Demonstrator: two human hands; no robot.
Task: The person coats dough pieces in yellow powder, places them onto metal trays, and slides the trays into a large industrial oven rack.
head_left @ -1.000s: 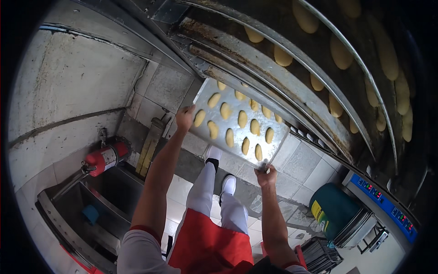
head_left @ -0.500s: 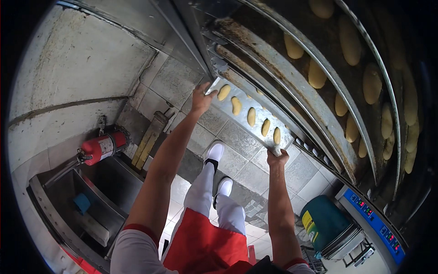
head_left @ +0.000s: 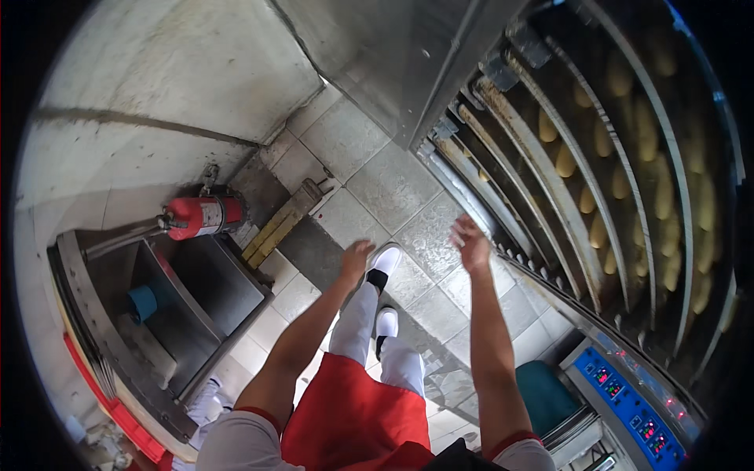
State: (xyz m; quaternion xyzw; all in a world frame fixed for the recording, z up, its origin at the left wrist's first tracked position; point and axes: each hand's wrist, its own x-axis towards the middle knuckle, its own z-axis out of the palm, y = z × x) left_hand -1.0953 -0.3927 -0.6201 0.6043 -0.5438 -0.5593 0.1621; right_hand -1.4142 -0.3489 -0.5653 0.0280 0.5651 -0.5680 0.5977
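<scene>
My left hand [head_left: 356, 261] hangs over the floor with its fingers loosely bent and nothing in them. My right hand [head_left: 472, 243] is raised close to the front of an open rack oven, its fingers apart and free of any thing. Inside the oven, several metal trays [head_left: 542, 169] sit one above another with elongated, pale yellow pieces of dough or bread [head_left: 597, 233] on them. The lowest tray [head_left: 503, 206] lies inside on its level, and only a few of its pieces show.
A blue control panel [head_left: 628, 408] with lit displays is at the lower right, beside a dark green container [head_left: 543, 396]. On the left are a red fire extinguisher [head_left: 206, 217], a yellow-edged bar [head_left: 283, 224] and a metal bin [head_left: 200, 330] with a blue cup [head_left: 142, 302].
Both hands have let go of the tray and drawn back from it. The tray now lies inside the oven. My view has shifted, showing more of the oven's left side.
</scene>
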